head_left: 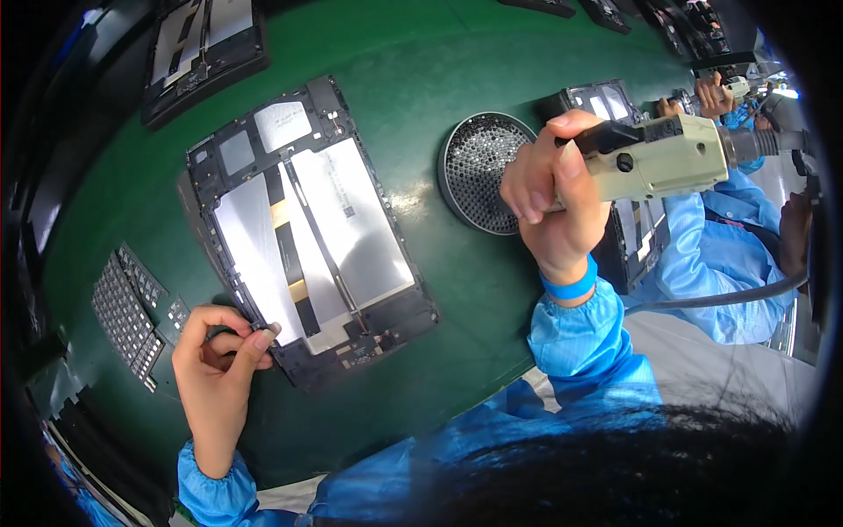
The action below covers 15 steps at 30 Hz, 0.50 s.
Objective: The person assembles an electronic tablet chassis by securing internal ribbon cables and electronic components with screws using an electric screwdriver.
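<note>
An opened tablet (369,237) lies tilted on the green table, its silver battery panels and dark ribbon strips facing up. At its lower left edge, my left hand (219,356) is closed in a pinch, fingertips touching the frame. Whatever is between the fingertips is too small to make out. My right hand (562,189) is wrapped round a cream electric screwdriver (663,162) with a black lever and a grey cable end. It is held above the right side of a round tray (446,189) with a perforated metal surface. The screwdriver's tip is hidden by my fingers.
Sheets of small dark parts (127,316) lie left of the tablet. Another opened tablet (211,53) rests at the far left. More units (606,101) are at the right, beside a co-worker in a blue sleeve (720,255). A thick cable (720,299) crosses the right side.
</note>
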{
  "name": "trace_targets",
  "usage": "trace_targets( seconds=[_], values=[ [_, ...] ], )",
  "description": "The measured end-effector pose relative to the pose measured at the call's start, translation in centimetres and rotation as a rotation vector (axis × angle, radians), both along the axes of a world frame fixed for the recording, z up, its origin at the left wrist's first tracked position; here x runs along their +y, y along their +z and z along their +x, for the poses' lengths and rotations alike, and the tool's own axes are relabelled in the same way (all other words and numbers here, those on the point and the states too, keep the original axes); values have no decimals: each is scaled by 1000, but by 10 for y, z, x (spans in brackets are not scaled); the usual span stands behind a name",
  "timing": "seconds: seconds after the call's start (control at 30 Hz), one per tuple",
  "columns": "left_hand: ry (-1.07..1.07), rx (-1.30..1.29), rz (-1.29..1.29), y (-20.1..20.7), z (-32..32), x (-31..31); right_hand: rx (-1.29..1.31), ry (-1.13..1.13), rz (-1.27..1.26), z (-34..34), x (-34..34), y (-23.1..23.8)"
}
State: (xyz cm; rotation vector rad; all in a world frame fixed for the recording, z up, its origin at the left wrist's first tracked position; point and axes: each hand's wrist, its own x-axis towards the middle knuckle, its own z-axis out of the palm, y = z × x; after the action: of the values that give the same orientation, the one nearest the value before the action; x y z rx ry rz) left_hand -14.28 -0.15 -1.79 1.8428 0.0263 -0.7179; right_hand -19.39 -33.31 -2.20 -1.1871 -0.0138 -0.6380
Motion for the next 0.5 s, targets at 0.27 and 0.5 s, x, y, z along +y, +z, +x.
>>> trace_targets(
  seconds=[0.27, 0.5],
  values=[
    [60, -59, -69, -1, -3, -3, 14, -21, -27, 1, 2, -4],
    [-52, 9, -27, 6, 6, 4, 65, -5, -313, 0, 2, -7]
  ],
)
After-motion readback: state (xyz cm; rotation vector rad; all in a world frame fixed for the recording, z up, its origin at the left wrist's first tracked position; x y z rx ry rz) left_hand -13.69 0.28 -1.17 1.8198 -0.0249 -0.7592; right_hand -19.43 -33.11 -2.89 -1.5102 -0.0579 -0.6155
